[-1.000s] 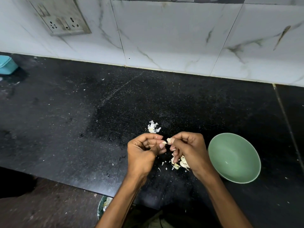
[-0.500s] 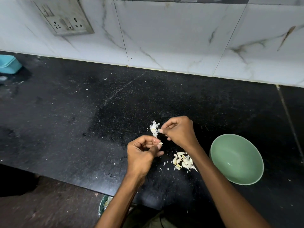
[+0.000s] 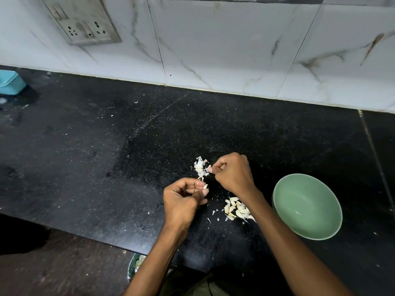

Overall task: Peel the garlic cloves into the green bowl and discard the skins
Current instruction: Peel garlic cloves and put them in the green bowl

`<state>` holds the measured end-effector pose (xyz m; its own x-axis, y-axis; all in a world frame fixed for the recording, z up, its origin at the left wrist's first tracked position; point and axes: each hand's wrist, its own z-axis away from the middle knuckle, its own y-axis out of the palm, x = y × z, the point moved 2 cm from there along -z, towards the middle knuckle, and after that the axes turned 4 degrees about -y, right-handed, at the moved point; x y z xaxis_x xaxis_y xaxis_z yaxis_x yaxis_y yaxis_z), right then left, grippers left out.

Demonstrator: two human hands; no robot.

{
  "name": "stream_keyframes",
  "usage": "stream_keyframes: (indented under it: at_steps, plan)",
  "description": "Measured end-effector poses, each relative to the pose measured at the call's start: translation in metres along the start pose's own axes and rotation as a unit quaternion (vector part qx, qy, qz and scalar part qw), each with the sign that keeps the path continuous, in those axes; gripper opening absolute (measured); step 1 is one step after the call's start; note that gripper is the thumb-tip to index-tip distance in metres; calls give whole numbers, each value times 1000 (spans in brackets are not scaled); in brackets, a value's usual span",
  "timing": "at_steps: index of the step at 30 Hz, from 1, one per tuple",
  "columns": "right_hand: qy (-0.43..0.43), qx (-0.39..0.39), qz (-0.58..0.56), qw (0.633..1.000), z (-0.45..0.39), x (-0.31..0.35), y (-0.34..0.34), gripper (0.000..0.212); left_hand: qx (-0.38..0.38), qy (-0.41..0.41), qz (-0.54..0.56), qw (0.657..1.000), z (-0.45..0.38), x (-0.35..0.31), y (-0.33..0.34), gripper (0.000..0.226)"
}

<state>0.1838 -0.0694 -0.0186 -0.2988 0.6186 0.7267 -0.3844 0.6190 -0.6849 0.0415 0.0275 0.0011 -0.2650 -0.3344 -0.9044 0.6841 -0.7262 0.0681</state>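
My left hand (image 3: 183,199) pinches a small pale garlic clove (image 3: 205,186) between thumb and fingertips above the black counter (image 3: 106,157). My right hand (image 3: 232,174) reaches forward, its curled fingertips touching a small heap of white garlic skins (image 3: 200,167) and pinching a scrap of skin at the heap's edge. A cluster of unpeeled garlic cloves (image 3: 236,209) lies on the counter under my right forearm. The green bowl (image 3: 307,207) stands to the right with nothing visible inside it.
A white marbled tile wall with a socket plate (image 3: 83,20) runs along the back. A teal box (image 3: 9,82) sits at the far left. Below the counter's front edge, part of a bin (image 3: 134,263) with scraps shows beside my left forearm.
My right hand moved away from the left hand, forward to the heap of skins, carrying a scrap of skin. The left hand kept its place with the clove.
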Motion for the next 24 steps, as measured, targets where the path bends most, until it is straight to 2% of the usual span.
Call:
stream_keyframes:
  at_steps: [3,5,7,10,12,17,21,24]
  plan:
    - [-5,43,0,999,4,-3,2,41,1,2,-3,1000,-1,0,1,23]
    - [-1,59,-28,998,9,-2,2,48,2,7,-6,1000,-1,0,1,23]
    - [22,53,-127,990,16,0,-2,32,0,15,-14,1000,-1,0,1,23]
    - [59,70,-265,960,31,9,-6,4,-7,35,-36,999,-3,1,1,21]
    - [62,80,-303,948,42,11,-7,9,-11,51,-52,997,-5,4,0,25]
    - [81,92,-360,925,57,7,-6,8,-4,63,-86,994,-8,11,-2,34]
    - [89,101,-377,916,62,5,-8,4,2,53,-55,997,-4,10,1,31]
    - [107,84,-397,908,68,2,-12,10,18,38,-25,999,-2,10,6,28]
